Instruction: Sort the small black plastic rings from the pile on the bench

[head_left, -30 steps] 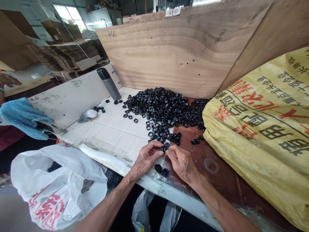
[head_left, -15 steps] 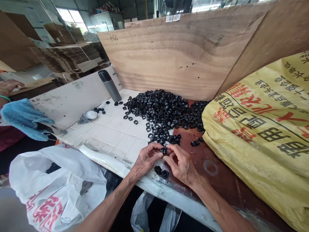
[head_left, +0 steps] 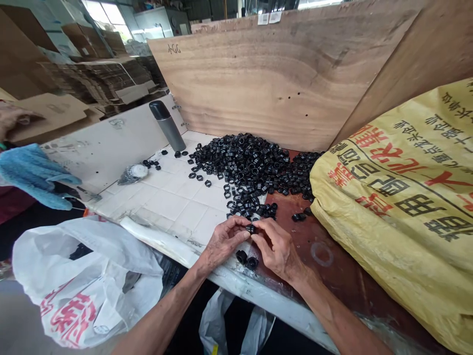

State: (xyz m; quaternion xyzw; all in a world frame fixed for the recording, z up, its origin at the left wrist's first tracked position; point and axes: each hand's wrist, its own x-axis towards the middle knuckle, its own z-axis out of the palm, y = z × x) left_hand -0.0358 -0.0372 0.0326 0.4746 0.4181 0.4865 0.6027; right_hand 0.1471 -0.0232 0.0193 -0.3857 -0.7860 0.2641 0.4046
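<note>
Between the fingertips of both hands is a small black plastic ring, partly covered by the fingers. My left hand pinches it from the left, thumb below and index finger above. From the right, my right hand grips the same piece with thumb and forefinger. Two loose black fittings lie on the table edge just below the hands. Beyond the fingertips spreads a large heap of black rings, with its near end close to my hands.
A grey bottle stands at the back left, near a small clear bag. A yellow sack fills the right side. A white plastic bag hangs at the left front. Wooden boards wall the back. Another person's hand shows far left.
Both hands stay together on the black ring with hardly any movement. The view has shifted slightly. At far left the other person's hand has moved, and a cardboard flap shows beside it.
</note>
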